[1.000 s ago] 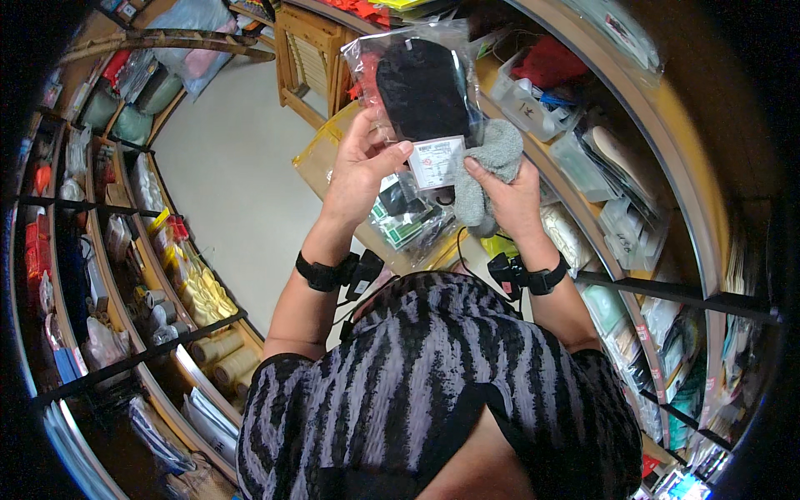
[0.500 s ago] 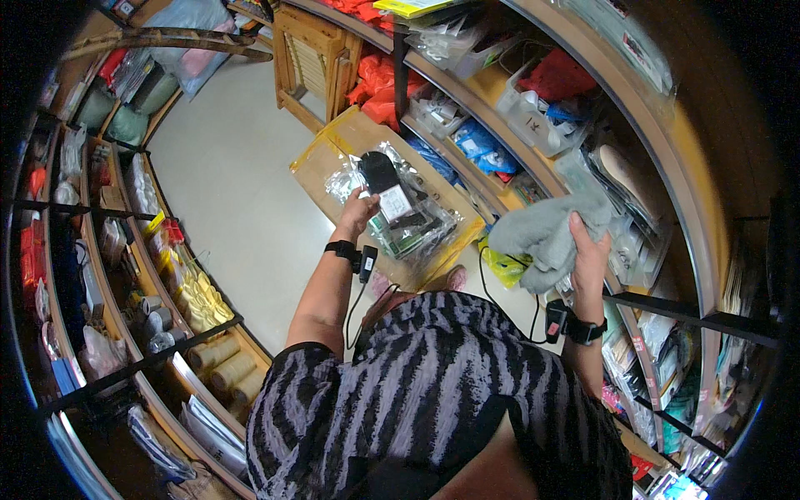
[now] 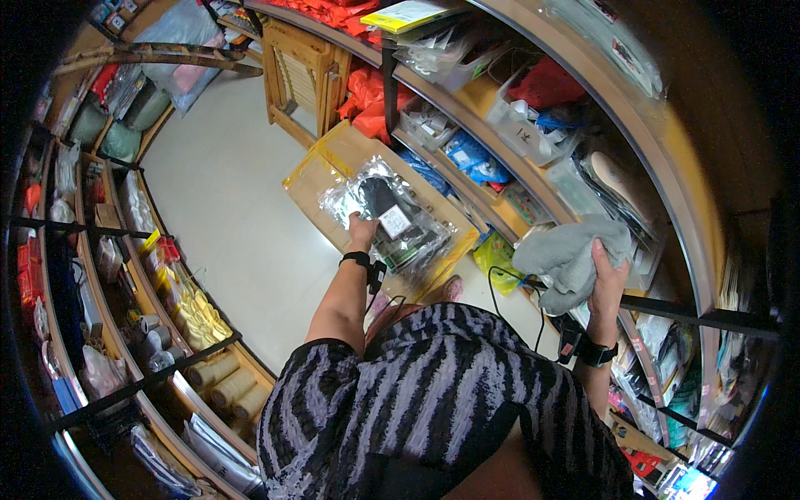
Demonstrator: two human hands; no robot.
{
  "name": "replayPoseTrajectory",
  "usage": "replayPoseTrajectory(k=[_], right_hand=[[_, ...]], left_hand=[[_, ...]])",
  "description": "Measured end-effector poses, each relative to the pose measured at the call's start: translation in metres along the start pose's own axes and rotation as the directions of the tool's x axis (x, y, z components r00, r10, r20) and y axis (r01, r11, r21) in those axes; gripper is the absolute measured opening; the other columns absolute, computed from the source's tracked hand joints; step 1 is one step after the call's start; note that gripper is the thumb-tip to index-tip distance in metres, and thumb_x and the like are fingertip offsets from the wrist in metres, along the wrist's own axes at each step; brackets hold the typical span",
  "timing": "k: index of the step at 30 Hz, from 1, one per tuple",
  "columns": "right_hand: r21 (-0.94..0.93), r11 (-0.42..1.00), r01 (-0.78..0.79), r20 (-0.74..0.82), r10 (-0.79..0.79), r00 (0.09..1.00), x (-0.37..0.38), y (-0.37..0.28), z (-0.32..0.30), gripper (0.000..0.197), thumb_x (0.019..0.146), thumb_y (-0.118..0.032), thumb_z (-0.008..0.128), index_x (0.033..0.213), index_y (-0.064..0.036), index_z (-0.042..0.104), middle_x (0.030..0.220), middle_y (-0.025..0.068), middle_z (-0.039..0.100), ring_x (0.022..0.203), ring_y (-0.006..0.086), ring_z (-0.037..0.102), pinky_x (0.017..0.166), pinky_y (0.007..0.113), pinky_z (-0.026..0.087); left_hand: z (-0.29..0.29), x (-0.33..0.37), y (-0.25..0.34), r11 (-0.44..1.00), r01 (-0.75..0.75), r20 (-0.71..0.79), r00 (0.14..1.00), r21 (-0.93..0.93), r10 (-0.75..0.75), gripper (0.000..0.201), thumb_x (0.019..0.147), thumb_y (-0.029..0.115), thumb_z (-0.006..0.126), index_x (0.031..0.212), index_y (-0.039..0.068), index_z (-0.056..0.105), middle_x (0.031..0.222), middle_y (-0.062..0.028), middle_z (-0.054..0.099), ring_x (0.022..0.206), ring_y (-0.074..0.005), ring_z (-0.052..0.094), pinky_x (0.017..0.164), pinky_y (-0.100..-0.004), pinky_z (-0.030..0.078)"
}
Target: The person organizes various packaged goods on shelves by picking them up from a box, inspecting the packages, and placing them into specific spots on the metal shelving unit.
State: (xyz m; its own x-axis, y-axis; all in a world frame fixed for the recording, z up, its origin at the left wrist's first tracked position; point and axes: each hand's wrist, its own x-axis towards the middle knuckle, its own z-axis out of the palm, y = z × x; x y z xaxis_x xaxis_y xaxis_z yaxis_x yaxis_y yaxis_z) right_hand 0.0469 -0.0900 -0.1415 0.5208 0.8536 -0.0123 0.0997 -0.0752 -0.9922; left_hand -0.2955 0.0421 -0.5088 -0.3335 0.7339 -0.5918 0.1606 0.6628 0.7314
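Observation:
My left hand [image 3: 361, 232] is closed on the near left edge of a clear plastic packet [image 3: 395, 222], which bears a white label and has a dark, rounded, insole-like piece inside. More clear packets [image 3: 421, 250] with dark and green contents lie around it on top of a cardboard box [image 3: 321, 167]. At the right, my right hand [image 3: 608, 275] grips a bunched grey cloth [image 3: 567, 257], thumb on top. The cloth hangs beside the right shelves, and its folds hide most of my right fingers.
Shelves [image 3: 125, 221] packed with bagged goods and yellow rolls [image 3: 237, 390] line the left. Right-hand shelves hold clear bins [image 3: 521, 133], blue bags [image 3: 475, 158] and pale insoles [image 3: 615, 177]. A wooden frame [image 3: 304, 75] stands behind the box; a yellow-green bag [image 3: 497, 265] sits at its right.
The labelled packet has come down flatter onto the others, with my left hand at its edge. My right hand and the grey cloth have shifted right and nearer. The view has moved slightly.

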Motion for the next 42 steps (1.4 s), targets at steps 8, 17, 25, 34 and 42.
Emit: replayPoseTrajectory(k=[8,17,25,34,42], right_hand=[[0.312,0.950,-0.032,0.052,0.017,0.999,0.006,0.001,0.003,0.032,0.078,-0.012,0.060,0.106,-0.0012,0.050,0.100,0.0062,0.056,0.089,0.0168,0.053,0.082,0.030,0.041],[0.697,0.716,0.049,0.082,-0.148,0.986,-0.004,-0.019,-0.044,0.038,0.088,-0.030,0.044,0.115,-0.0035,0.044,0.111,0.0079,0.051,0.100,0.0214,0.050,0.088,0.034,0.038],[0.840,0.462,0.286,-0.051,-0.456,0.889,-0.017,-0.034,-0.091,0.046,0.088,-0.038,0.038,0.120,-0.0046,0.044,0.117,0.0100,0.049,0.108,0.0240,0.045,0.095,0.037,0.032],[0.842,0.438,0.314,-0.190,-0.303,0.934,-0.040,-0.013,-0.126,0.050,0.088,-0.042,0.036,0.122,-0.0054,0.039,0.119,0.0114,0.046,0.108,0.0267,0.044,0.092,0.040,0.034],[0.855,0.475,0.207,-0.011,-0.381,0.924,-0.037,-0.020,-0.116,0.047,0.090,-0.038,0.034,0.122,-0.0051,0.041,0.121,0.0091,0.046,0.109,0.0237,0.045,0.093,0.037,0.034]], left_hand=[[-0.037,0.033,-0.038,0.994,-0.104,0.048,0.994,0.028,0.103,0.070,0.063,0.024,0.071,0.118,-0.005,0.037,0.109,-0.0217,0.052,0.099,-0.0306,0.052,0.082,-0.0353,0.042],[-0.075,-0.086,0.150,0.664,-0.710,-0.125,0.699,-0.236,0.704,0.038,0.078,0.005,0.055,0.114,0.002,0.041,0.097,-0.0086,0.051,0.088,-0.0169,0.050,0.077,-0.0280,0.041],[-0.035,-0.291,0.385,-0.296,-0.952,0.305,-0.259,0.080,0.917,0.069,0.065,0.012,0.070,0.124,0.004,0.034,0.121,-0.0164,0.040,0.114,-0.0311,0.037,0.095,-0.0362,0.031],[0.039,-0.305,0.452,-0.551,-0.820,0.547,-0.394,0.154,0.739,0.030,0.081,0.016,0.052,0.109,0.007,0.053,0.114,-0.0110,0.052,0.110,-0.0260,0.045,0.097,-0.0389,0.030],[0.040,-0.369,0.408,-0.631,-0.763,0.288,-0.642,-0.143,0.711,0.028,0.076,0.007,0.056,0.104,0.006,0.056,0.105,-0.0109,0.057,0.101,-0.0263,0.052,0.094,-0.0408,0.035]])
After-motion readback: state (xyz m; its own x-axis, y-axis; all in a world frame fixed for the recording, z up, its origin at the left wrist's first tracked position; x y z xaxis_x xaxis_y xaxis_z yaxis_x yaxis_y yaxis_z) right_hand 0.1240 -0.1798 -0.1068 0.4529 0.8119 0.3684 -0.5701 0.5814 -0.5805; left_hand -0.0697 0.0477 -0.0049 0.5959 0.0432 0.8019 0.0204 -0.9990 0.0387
